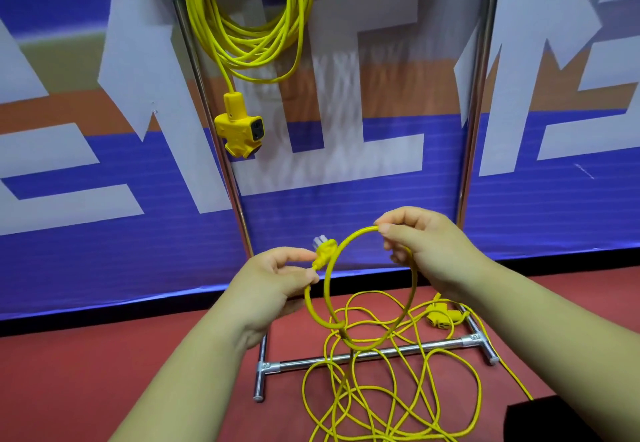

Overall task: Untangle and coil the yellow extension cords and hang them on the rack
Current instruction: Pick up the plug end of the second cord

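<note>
One coiled yellow extension cord (249,36) hangs at the top of the metal rack (211,119), its yellow socket block (239,126) dangling below. A second yellow cord (391,389) lies tangled on the red floor over the rack's base bar. My left hand (277,285) pinches this cord just behind its yellow plug (325,251). My right hand (426,251) pinches the cord at the top of a single loop (414,289) held between both hands. The loose cord's socket end (440,317) lies on the floor at the right.
The rack's two chrome uprights (476,95) stand before a blue, white and orange banner wall (104,164). Its base bar (374,355) and feet rest on the red floor. A dark object (554,421) sits at the lower right.
</note>
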The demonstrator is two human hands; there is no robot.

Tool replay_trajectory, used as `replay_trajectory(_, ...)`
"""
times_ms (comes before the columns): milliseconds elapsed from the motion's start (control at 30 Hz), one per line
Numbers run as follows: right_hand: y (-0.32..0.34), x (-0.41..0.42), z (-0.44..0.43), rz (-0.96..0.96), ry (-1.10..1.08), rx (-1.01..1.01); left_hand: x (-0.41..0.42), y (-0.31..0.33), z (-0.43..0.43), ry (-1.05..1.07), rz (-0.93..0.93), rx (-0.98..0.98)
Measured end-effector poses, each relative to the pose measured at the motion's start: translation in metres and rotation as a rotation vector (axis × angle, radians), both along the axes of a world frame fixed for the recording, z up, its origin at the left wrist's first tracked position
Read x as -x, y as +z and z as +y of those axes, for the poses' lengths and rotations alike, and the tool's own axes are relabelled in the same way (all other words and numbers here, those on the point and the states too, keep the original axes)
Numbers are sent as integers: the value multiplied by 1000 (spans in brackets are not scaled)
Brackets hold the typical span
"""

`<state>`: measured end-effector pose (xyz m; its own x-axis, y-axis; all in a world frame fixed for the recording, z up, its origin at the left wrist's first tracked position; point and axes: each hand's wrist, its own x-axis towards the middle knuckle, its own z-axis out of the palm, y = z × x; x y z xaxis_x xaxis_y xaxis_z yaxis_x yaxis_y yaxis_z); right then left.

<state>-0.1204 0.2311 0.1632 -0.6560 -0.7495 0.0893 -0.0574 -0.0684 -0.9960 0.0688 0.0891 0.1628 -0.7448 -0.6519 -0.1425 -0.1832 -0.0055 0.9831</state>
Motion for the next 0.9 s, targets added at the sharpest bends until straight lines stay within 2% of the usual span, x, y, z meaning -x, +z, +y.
replay_trajectory(200,-3,12,3,-78,-148,-46,-1,2,-9,240,175,-61)
replay_trajectory(300,-8,12,2,-92,-174,-124,-1,5,-8,234,290,-34)
replay_trajectory(400,-10,8,0,-129,-168,-152,-2,8,-2,137,342,15)
replay_trajectory(533,-5,2,-1,-157,-139,-121,-2,8,5,-32,295,73)
replay_trajectory(700,5,-6,2,-149,-94,-13,-1,2,11,-155,107,238)
replay_trajectory(900,10,-9,3,-95,-54,19,5,-4,13,-129,22,274)
